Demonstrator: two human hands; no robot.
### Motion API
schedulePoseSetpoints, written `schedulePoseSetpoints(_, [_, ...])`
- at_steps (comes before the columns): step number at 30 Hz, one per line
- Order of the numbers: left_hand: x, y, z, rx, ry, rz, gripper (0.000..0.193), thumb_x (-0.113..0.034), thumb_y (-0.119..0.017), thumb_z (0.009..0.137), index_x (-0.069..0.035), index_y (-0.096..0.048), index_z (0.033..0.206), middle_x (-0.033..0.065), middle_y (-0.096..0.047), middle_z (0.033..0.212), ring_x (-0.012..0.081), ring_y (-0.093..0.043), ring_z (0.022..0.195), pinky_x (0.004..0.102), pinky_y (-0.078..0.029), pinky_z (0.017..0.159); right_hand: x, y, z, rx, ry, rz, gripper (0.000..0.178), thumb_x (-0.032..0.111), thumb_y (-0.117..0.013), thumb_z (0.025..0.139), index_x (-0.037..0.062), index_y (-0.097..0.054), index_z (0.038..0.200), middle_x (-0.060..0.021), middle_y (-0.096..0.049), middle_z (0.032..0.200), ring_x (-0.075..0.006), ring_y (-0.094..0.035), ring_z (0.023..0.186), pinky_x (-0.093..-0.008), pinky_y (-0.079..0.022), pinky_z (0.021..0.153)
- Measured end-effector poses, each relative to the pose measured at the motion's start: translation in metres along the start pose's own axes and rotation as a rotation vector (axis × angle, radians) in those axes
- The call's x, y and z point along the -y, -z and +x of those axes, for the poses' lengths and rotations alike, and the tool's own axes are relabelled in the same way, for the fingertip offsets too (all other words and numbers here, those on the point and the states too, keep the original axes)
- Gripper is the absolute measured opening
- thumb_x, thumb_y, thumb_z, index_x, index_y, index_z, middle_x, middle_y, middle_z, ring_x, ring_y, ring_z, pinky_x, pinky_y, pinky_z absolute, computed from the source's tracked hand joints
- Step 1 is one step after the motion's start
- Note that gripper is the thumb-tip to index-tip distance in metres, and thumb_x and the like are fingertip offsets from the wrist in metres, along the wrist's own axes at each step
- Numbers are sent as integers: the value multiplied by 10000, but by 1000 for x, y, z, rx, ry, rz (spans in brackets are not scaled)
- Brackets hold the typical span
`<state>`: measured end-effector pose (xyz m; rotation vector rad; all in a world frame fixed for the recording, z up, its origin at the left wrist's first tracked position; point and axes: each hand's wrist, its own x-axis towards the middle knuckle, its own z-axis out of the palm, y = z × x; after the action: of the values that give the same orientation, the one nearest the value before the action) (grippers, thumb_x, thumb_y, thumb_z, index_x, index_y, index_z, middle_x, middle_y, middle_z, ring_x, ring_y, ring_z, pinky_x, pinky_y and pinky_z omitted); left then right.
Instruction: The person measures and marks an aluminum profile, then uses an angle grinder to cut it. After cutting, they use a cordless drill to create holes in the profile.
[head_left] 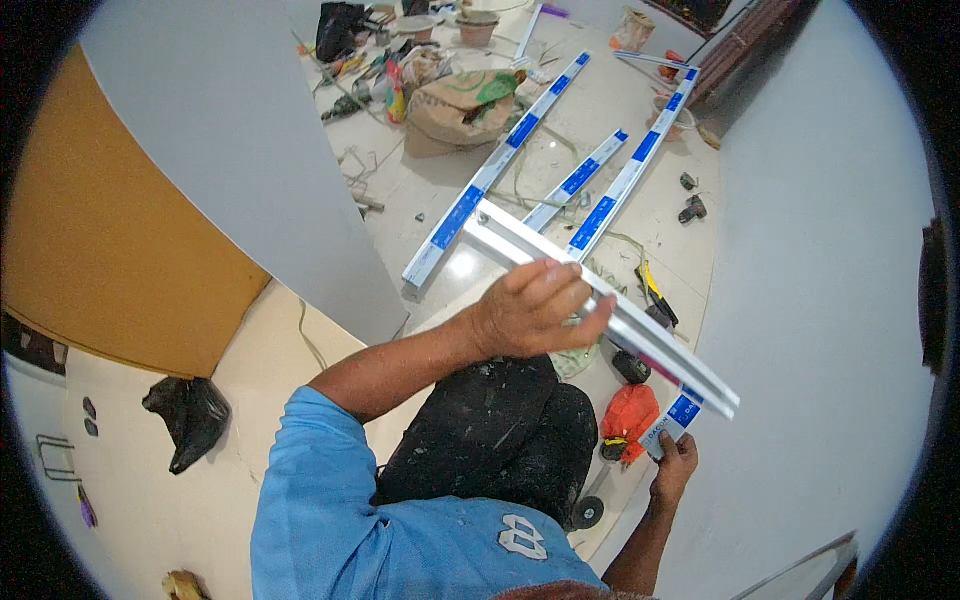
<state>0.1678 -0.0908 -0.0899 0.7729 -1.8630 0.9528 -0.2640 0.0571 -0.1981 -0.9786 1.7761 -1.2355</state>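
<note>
A white grooved aluminium profile slants across my lap, from the taped bars at upper left down to the right. My left hand is closed over its middle, with the fingers wrapped on the top edge. Below its right end, my right hand grips the end of a short profile piece with blue-and-white film. This piece meets the white profile near its lower end; whether they are joined I cannot tell. Ahead on the floor lie a long taped bar, a shorter taped bar and another long one.
An orange bag, a black tape measure and a yellow-black cutter lie beside my right knee. Further off are a brown sack and cluttered tools. A grey panel stands left; a wall rises right.
</note>
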Motion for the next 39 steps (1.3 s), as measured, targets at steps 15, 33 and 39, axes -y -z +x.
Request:
schedulePoseSetpoints(15, [-62, 68, 54, -143, -60, -161, 412, -393, -831, 983, -333, -686, 1365, -6, -580, 1205, 202, -587, 1232, 432, -421, 1116, -32, 62, -55, -220, 36, 98, 447, 145, -777, 1007, -8, -682, 1416, -108, -765, 1222, -197, -737, 1040, -401, -654, 841])
schedulePoseSetpoints(33, [31, -37, -31, 817, 721, -330, 721, -226, -978, 746, -43, -711, 1390, 254, -674, 1240, 441, -653, 1211, 503, -520, 1065, -22, 56, -74, -241, -142, 200, 277, 60, -797, 1004, -42, -725, 1251, -116, -802, 1118, -187, -758, 1008, -362, -595, 947])
schedulePoseSetpoints(39, [39, -135, -204, 991, 1033, -414, 704, -333, -990, 733, -1, -747, 1305, 263, -727, 1186, 442, -691, 1169, 538, -550, 1040, -8, -11, -23, -87, -235, 66, 356, 70, -827, 973, -41, -710, 1290, -148, -791, 1204, -235, -765, 1103, -406, -606, 1001])
